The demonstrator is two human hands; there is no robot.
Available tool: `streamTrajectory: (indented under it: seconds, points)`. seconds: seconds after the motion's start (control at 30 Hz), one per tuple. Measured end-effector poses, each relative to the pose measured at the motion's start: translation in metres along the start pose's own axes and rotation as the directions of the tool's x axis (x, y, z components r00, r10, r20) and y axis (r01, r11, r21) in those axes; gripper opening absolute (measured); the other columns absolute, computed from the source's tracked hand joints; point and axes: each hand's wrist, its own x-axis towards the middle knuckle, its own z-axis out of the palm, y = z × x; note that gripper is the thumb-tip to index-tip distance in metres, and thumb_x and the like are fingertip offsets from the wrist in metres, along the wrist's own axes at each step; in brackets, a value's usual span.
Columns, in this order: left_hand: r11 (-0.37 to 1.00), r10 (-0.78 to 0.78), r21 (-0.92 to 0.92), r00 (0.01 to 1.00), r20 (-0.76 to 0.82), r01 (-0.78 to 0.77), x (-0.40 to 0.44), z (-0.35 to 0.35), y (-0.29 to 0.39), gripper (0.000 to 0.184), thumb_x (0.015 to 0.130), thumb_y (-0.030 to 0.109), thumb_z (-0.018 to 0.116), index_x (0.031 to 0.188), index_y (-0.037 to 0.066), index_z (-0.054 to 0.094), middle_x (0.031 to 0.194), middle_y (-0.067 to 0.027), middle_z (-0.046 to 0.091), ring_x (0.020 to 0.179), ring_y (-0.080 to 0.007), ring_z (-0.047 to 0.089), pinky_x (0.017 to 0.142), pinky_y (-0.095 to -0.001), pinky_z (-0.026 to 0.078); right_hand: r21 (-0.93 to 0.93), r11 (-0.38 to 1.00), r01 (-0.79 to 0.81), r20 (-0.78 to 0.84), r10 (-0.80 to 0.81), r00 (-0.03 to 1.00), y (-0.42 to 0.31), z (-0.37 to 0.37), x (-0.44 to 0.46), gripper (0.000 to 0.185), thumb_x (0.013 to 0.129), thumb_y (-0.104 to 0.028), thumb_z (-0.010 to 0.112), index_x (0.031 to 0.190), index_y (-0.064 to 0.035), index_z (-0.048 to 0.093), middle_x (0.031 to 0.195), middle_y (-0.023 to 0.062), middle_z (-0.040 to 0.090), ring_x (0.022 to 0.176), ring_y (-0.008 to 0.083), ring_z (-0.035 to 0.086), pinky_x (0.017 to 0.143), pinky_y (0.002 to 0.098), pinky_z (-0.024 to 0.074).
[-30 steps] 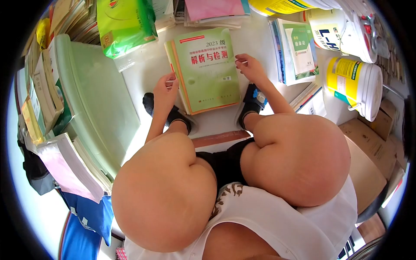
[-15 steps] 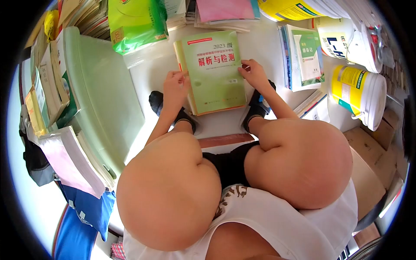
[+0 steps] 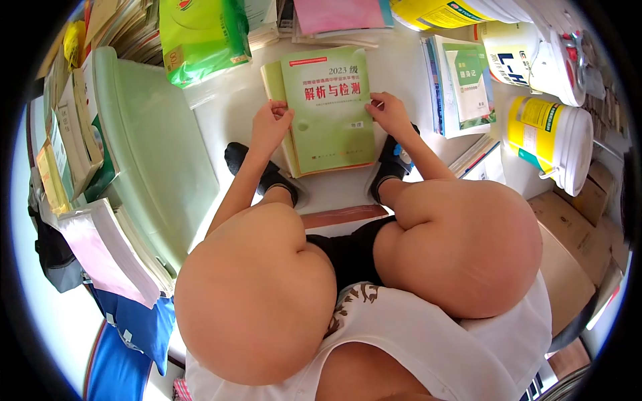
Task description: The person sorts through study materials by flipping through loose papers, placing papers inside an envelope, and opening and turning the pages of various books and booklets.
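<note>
A green book (image 3: pixel 331 127) with red Chinese characters and "2023" on its cover lies on top of a small stack on the white floor, between my feet. My left hand (image 3: pixel 271 123) is at the stack's left edge, its fingers curled together against the book. At the right edge of the same book is my right hand (image 3: pixel 389 112), thumb and fingers pinched on its side. Under the top book, a yellow-green cover (image 3: pixel 273 80) sticks out on the left.
A green packet (image 3: pixel 204 40) and a pink-covered pile (image 3: pixel 338 17) lie beyond the stack. On the right are a pile of booklets (image 3: pixel 461 87), yellow-and-white buckets (image 3: pixel 548 140) and cardboard (image 3: pixel 568 227). A pale green box (image 3: pixel 157 147) stands at the left.
Both hands have closed in from beside the stack onto its left and right edges. The edges of the stacked books have shifted slightly against each other.
</note>
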Motion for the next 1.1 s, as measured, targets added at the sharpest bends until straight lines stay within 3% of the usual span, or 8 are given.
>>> streamTrajectory:
  seconds: [0.23,0.33,0.43,0.53,0.6,0.8,1.0,1.1]
  points:
    - [0.931,0.257,0.267,0.966,0.006,-0.25,0.001,0.011,-0.004,0.029,0.093,0.025,0.071,0.097,-0.004,0.067,0.077,-0.0108,0.066,0.063,-0.0173,0.06,0.06,-0.0326,0.049,0.081,0.995,-0.055,-0.024,0.057,0.998,0.006,0.002,-0.003,0.038,0.088,-0.022,0.075,0.117,0.002,0.069,0.095,0.0172,0.072,0.084,0.0282,0.071,0.079,0.0378,0.0568]
    - [0.99,0.091,0.105,0.994,0.06,-0.097,0.0,0.009,0.006,0.034,0.095,0.03,0.068,0.093,-0.003,0.066,0.074,-0.0122,0.063,0.062,-0.0191,0.056,0.06,-0.0355,0.046,0.095,0.993,-0.072,-0.007,0.073,0.997,0.004,-0.001,-0.003,0.037,0.089,-0.023,0.074,0.115,0.0021,0.069,0.095,0.0167,0.073,0.082,0.0272,0.072,0.077,0.0377,0.0566]
    - [0.998,-0.042,0.048,0.99,0.138,0.036,0.001,0.011,0.01,0.034,0.097,0.031,0.066,0.095,-0.003,0.066,0.073,-0.0118,0.062,0.066,-0.0196,0.058,0.063,-0.0362,0.047,0.093,0.993,-0.077,0.021,0.075,0.997,-0.012,-0.011,-0.006,0.035,0.09,-0.024,0.074,0.112,0.0026,0.068,0.094,0.0165,0.073,0.079,0.0265,0.071,0.076,0.0376,0.0562]
    - [0.973,0.161,0.14,0.976,0.144,-0.181,0.005,0.024,-0.001,0.034,0.099,0.029,0.065,0.114,-0.001,0.063,0.082,-0.0096,0.065,0.073,-0.0174,0.06,0.067,-0.0343,0.048,0.128,0.99,-0.064,0.047,0.059,0.997,-0.025,-0.012,-0.008,0.034,0.093,-0.022,0.072,0.114,0.0019,0.062,0.096,0.0161,0.073,0.081,0.0253,0.071,0.077,0.0375,0.0558]
    - [0.951,0.154,-0.288,0.978,0.139,-0.108,-0.006,0.038,0.006,0.046,0.101,0.026,0.064,0.136,0.0,0.05,0.1,-0.0096,0.068,0.087,-0.0174,0.063,0.078,-0.0329,0.051,0.175,0.983,-0.062,0.073,0.049,0.996,-0.033,-0.01,-0.011,0.034,0.094,-0.02,0.071,0.117,0.0009,0.058,0.099,0.0155,0.073,0.084,0.0242,0.071,0.078,0.0373,0.0555]
    - [0.884,0.225,-0.442,0.968,0.11,-0.155,-0.023,0.023,0.041,0.052,0.101,0.018,0.063,0.145,0.002,0.04,0.12,-0.0115,0.066,0.104,-0.0183,0.063,0.092,-0.031,0.05,0.613,0.777,-0.141,0.159,0.054,0.986,-0.067,-0.031,-0.023,0.033,0.1,-0.01,0.063,0.129,-0.0044,0.048,0.122,0.0091,0.067,0.108,0.0174,0.063,0.09,0.036,0.0521]
    - [0.898,0.412,-0.214,0.906,0.096,-0.385,-0.04,0.001,0.071,0.028,0.096,0.006,0.068,0.123,0.001,0.06,0.112,-0.0084,0.071,0.103,-0.0189,0.067,0.092,-0.0328,0.053,0.712,0.701,0.03,0.079,-0.123,0.989,-0.104,-0.052,-0.025,0.032,0.098,-0.007,0.067,0.126,-0.0048,0.051,0.13,0.0065,0.062,0.121,0.0145,0.056,0.103,0.0333,0.0469]
    - [0.771,0.564,-0.421,0.819,0.106,-0.477,-0.047,-0.003,0.099,0.022,0.091,0.005,0.072,0.112,0.001,0.067,0.114,-0.0098,0.072,0.107,-0.0192,0.067,0.096,-0.0343,0.054,0.722,0.658,0.214,0.108,-0.412,0.905,-0.128,-0.059,-0.023,0.025,0.097,-0.002,0.066,0.12,-0.0062,0.058,0.125,0.011,0.067,0.119,0.0172,0.061,0.103,0.0329,0.0491]
